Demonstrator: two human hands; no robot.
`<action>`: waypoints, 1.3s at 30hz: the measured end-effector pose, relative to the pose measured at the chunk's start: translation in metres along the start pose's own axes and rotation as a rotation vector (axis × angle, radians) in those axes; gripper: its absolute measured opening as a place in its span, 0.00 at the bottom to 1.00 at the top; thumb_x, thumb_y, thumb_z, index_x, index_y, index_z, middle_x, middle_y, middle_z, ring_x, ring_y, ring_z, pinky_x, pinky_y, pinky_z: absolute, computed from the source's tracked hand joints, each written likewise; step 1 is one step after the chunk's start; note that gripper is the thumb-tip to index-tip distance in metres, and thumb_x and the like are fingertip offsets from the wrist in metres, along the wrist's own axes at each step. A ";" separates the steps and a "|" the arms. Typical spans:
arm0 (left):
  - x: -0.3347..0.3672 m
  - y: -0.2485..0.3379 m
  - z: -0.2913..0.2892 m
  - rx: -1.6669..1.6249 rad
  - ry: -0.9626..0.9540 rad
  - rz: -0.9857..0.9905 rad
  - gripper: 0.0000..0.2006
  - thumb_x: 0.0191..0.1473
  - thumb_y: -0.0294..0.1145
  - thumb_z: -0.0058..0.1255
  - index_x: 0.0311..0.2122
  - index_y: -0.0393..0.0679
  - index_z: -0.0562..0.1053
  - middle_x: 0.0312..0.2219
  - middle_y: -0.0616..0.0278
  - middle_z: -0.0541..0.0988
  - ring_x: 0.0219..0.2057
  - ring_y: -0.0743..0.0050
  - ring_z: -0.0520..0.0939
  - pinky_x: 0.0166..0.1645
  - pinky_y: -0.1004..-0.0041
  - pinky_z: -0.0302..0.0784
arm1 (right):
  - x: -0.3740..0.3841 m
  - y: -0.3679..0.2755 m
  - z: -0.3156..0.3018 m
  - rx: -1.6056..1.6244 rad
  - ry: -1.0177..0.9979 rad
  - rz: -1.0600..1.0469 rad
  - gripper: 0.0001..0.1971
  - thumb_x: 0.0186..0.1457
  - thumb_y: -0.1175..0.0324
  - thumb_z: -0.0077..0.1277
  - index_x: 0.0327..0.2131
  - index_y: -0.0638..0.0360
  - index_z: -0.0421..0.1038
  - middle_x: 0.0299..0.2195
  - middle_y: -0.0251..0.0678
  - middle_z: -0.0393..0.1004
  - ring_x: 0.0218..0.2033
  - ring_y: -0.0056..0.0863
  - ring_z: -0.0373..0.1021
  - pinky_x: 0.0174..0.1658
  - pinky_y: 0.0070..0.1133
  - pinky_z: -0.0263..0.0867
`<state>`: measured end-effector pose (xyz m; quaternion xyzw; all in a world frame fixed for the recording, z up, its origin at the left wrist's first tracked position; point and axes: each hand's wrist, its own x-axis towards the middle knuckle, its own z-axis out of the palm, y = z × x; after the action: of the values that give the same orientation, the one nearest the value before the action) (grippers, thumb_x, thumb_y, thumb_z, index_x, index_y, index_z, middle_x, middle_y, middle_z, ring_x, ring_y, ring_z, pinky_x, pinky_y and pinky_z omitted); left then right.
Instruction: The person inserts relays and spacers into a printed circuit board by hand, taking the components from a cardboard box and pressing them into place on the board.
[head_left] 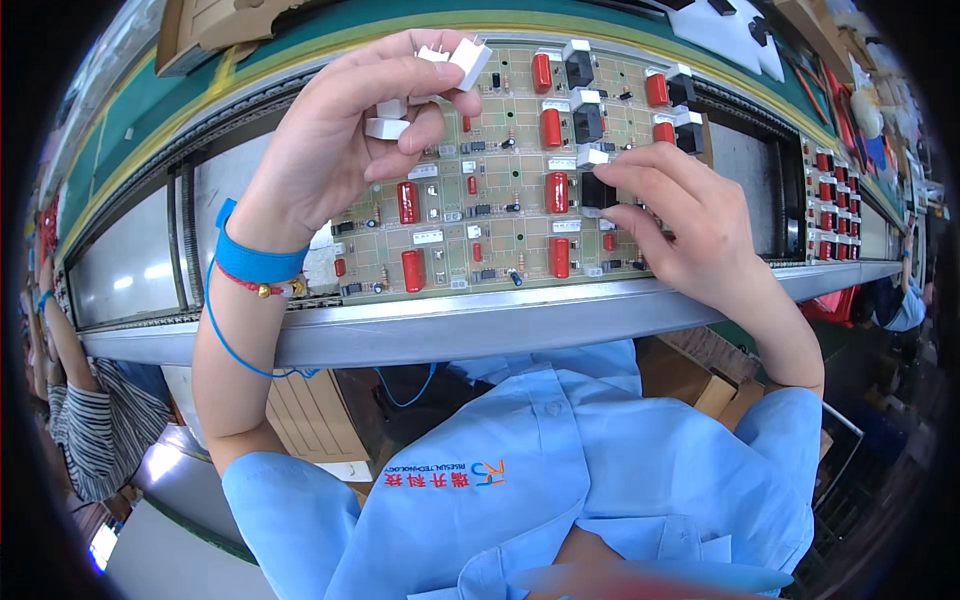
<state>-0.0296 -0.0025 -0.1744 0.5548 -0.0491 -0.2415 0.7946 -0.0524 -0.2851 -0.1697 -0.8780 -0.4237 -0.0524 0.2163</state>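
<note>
My left hand is raised over the left part of the green circuit board panel. Its fingers curl around several small white box-shaped components, one pinched at the fingertips with thin metal pins showing. Over the panel's right half, the thumb and fingers of my right hand close on a black block component standing on the board. A white box component sits just beyond it, close to the fingertips. Red cylindrical capacitors stand in rows on the panel.
The panel lies in a conveyor track with a metal front rail. Further right on the line is another populated board. A cardboard box stands at the back left. A blue wrist strap with a cord circles my left wrist. Another person's striped sleeve shows far left.
</note>
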 end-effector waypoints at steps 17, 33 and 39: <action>-0.005 -0.009 -0.006 0.000 -0.023 -0.007 0.10 0.59 0.36 0.47 0.40 0.40 0.70 0.27 0.69 0.71 0.18 0.95 0.62 0.15 0.91 0.53 | 0.003 -0.003 0.000 -0.053 0.021 -0.030 0.15 0.39 0.76 0.59 0.36 0.59 0.74 0.32 0.33 0.73 0.30 0.30 0.73 0.29 0.22 0.70; -0.012 -0.006 0.000 0.136 0.034 -0.040 0.14 0.54 0.36 0.55 0.42 0.39 0.72 0.28 0.64 0.76 0.16 0.95 0.62 0.17 0.88 0.51 | 0.016 0.018 -0.016 -0.099 0.088 0.005 0.15 0.44 0.72 0.60 0.39 0.52 0.76 0.31 0.31 0.73 0.24 0.22 0.70 0.24 0.19 0.67; -0.005 -0.006 0.016 0.139 0.052 -0.062 0.18 0.53 0.35 0.56 0.47 0.38 0.70 0.29 0.64 0.76 0.14 0.95 0.61 0.15 0.89 0.49 | 0.035 0.199 -0.033 -0.570 0.347 0.304 0.12 0.49 0.74 0.58 0.40 0.54 0.77 0.28 0.32 0.72 0.22 0.19 0.65 0.28 0.13 0.63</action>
<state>-0.0417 -0.0150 -0.1726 0.6158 -0.0280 -0.2476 0.7474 0.1252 -0.3828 -0.1976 -0.9341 -0.2136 -0.2836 0.0368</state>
